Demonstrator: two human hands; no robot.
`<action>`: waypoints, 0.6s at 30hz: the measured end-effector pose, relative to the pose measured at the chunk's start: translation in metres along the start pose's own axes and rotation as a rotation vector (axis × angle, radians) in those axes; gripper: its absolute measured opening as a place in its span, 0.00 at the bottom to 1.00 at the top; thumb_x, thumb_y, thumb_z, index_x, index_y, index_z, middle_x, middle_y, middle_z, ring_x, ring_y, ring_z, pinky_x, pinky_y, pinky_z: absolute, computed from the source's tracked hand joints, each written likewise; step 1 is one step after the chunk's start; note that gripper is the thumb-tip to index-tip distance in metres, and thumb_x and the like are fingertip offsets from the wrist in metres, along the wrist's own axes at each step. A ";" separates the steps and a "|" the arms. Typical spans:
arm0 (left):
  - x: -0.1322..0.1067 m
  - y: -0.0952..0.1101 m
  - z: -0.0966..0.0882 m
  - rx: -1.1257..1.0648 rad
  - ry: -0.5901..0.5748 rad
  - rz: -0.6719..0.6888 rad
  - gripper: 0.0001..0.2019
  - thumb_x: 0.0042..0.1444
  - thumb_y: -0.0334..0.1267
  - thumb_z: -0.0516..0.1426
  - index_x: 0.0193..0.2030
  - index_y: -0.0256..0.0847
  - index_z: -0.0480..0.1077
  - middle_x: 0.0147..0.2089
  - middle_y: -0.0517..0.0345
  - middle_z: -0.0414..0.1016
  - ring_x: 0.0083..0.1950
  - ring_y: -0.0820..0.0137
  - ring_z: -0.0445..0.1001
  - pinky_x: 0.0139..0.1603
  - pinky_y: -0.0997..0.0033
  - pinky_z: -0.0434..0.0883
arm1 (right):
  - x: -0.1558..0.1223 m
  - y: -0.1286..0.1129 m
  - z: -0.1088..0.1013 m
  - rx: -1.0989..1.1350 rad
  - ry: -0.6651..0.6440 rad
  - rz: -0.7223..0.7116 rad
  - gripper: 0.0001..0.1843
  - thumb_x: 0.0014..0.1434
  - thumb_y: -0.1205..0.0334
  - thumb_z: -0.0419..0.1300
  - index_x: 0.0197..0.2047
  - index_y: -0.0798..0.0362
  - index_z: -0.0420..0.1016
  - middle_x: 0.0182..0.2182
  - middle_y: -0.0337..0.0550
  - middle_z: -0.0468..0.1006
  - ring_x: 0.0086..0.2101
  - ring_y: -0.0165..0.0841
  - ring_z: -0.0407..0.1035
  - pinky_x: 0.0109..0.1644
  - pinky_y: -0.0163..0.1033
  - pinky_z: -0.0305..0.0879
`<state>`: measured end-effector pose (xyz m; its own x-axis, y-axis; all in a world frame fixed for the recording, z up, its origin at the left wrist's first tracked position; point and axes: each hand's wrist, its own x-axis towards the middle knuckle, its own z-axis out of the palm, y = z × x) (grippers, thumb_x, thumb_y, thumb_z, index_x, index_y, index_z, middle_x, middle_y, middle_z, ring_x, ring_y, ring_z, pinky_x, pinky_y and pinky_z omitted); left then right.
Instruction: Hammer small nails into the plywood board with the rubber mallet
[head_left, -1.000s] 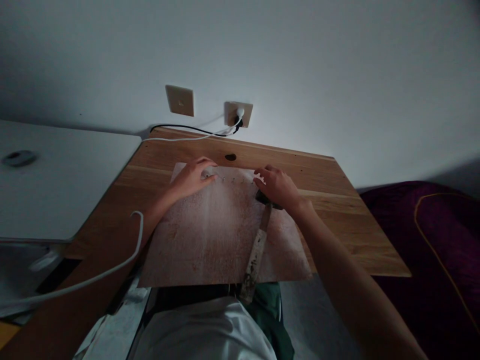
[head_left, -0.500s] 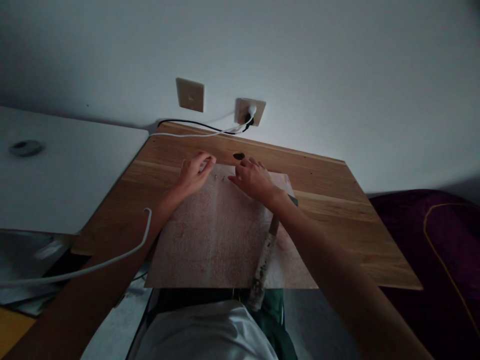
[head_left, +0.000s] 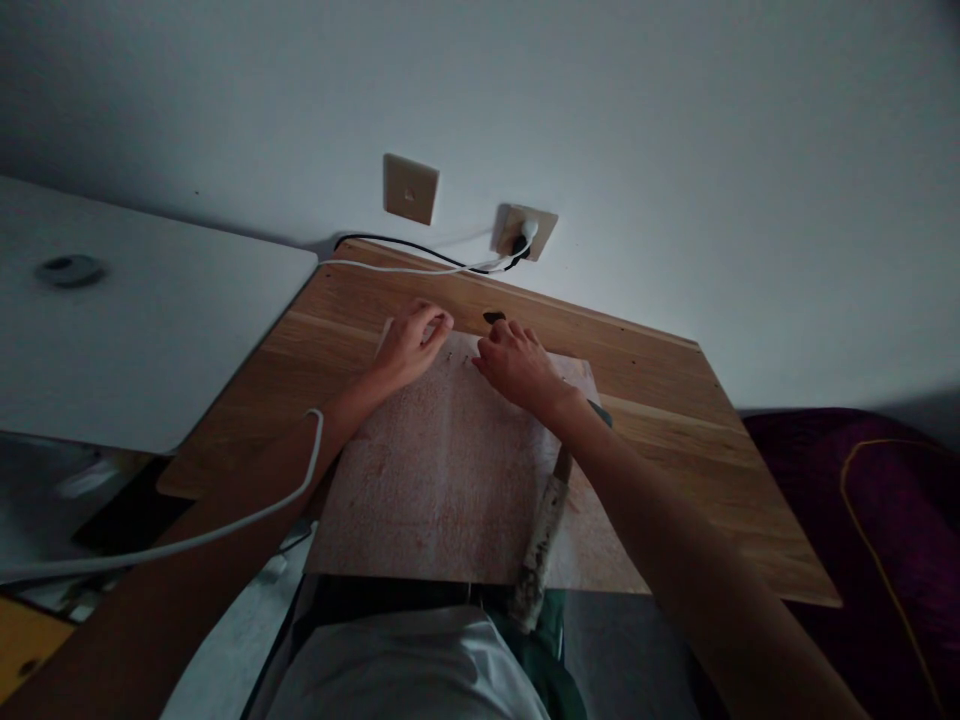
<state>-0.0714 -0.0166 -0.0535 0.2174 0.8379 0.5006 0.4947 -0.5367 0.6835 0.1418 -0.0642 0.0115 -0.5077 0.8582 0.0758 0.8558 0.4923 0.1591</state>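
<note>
A reddish-brown board (head_left: pixel 442 470) lies on a wooden table (head_left: pixel 675 440). Tiny nails (head_left: pixel 450 355) stand in a row near its far edge. My left hand (head_left: pixel 411 345) rests at the board's far left corner with its fingers curled. My right hand (head_left: pixel 516 362) sits just right of the nails, fingertips drawn together on the board. What either hand holds is too small to see. A hammer with a pale, stained handle (head_left: pixel 544 535) lies on the board under my right forearm. Its dark head (head_left: pixel 600 410) is partly hidden.
A white cable (head_left: pixel 225 530) loops over my left forearm. Two more cables (head_left: pixel 420 265) run to a wall socket (head_left: pixel 523 232) behind the table. A white desk (head_left: pixel 150 330) stands at the left, a dark purple cushion (head_left: pixel 862 520) at the right.
My right hand has left the hammer head and moved left along the far edge to the nails. The left hand has barely moved. The hammer lies untouched.
</note>
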 end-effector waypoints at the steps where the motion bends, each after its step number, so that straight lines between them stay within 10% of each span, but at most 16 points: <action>1: 0.000 0.000 0.000 -0.005 -0.003 0.007 0.13 0.76 0.44 0.54 0.46 0.41 0.76 0.50 0.50 0.81 0.51 0.65 0.81 0.53 0.66 0.79 | 0.001 0.000 0.001 -0.010 -0.005 -0.011 0.13 0.77 0.60 0.61 0.51 0.59 0.85 0.54 0.65 0.78 0.56 0.54 0.71 0.56 0.54 0.68; 18: 0.000 -0.006 0.006 -0.038 0.059 0.088 0.10 0.75 0.42 0.56 0.46 0.42 0.76 0.48 0.51 0.80 0.51 0.64 0.80 0.55 0.63 0.78 | -0.003 0.017 0.011 0.062 0.086 -0.122 0.09 0.75 0.70 0.60 0.47 0.53 0.82 0.54 0.59 0.81 0.55 0.50 0.72 0.53 0.49 0.63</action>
<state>-0.0690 -0.0129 -0.0606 0.2080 0.7806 0.5894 0.4436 -0.6123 0.6544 0.1590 -0.0571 0.0026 -0.6129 0.7769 0.1443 0.7902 0.6028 0.1110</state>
